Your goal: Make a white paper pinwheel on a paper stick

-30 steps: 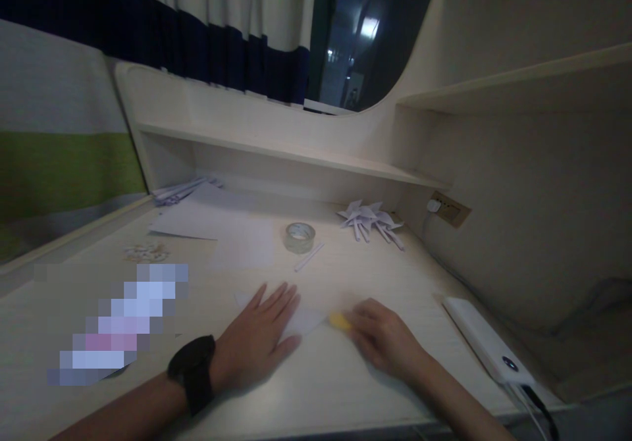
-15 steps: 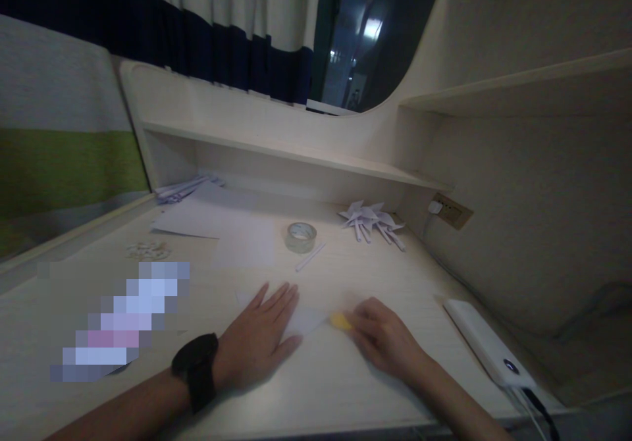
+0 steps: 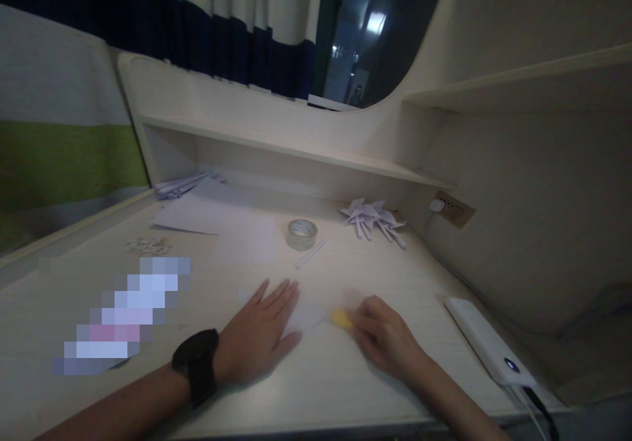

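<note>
My left hand [image 3: 261, 334], with a black watch at the wrist, lies flat with fingers spread on a white piece of paper [image 3: 307, 316]. The hand covers much of the sheet; a corner shows at its upper left and a point sticks out to the right. My right hand [image 3: 388, 336] is closed around a small yellow object [image 3: 340, 318], too blurred to name. Its yellow end is at the paper's right corner; whether they touch I cannot tell. Beyond the hands are a roll of clear tape [image 3: 301, 235] and a thin white paper stick [image 3: 311, 255].
Paper pinwheels [image 3: 368, 216] lie at the back right. White sheets [image 3: 212, 210] and rolled papers [image 3: 187, 185] are at the back left, near small pale pieces [image 3: 148, 246]. A blurred-out item [image 3: 123, 322] lies left. A white power bank [image 3: 484, 339] with cables stands at the right.
The camera view has tilted slightly. Both hands, the paper and the yellow object stay in nearly the same place.
</note>
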Demonstrator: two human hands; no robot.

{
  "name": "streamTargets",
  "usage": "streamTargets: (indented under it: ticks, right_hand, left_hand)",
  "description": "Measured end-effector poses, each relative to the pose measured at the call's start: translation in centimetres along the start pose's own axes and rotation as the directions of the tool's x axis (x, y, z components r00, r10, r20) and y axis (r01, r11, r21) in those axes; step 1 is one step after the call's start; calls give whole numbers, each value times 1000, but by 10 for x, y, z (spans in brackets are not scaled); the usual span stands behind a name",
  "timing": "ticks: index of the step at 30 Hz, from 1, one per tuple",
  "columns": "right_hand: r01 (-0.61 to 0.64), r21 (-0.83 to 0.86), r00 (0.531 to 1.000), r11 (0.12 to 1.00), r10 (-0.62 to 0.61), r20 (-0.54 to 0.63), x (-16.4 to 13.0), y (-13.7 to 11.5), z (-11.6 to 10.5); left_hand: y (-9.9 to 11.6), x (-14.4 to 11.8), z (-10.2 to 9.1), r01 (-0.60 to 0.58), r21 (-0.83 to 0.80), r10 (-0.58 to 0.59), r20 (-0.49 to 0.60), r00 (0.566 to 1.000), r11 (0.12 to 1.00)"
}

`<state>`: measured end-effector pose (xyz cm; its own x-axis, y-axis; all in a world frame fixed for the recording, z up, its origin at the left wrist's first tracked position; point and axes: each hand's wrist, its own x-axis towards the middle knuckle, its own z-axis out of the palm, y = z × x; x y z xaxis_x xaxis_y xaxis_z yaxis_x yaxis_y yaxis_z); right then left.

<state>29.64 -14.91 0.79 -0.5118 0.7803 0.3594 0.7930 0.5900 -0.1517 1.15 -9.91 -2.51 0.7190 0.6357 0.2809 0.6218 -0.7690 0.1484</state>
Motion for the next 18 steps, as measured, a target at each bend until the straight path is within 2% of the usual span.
streamTargets:
  ticks: [10,18]
  right_hand:
    - [-68,-8,997,998,68,-23,-1,-6,2]
    - [-298,-146,954,943,288,-88,-27,25,-9]
  left_hand:
    - [0,0,2,5,-10,-6,-12,1000,1000]
    - [0,-4,-2,11,-24,-12,-16,1000,1000]
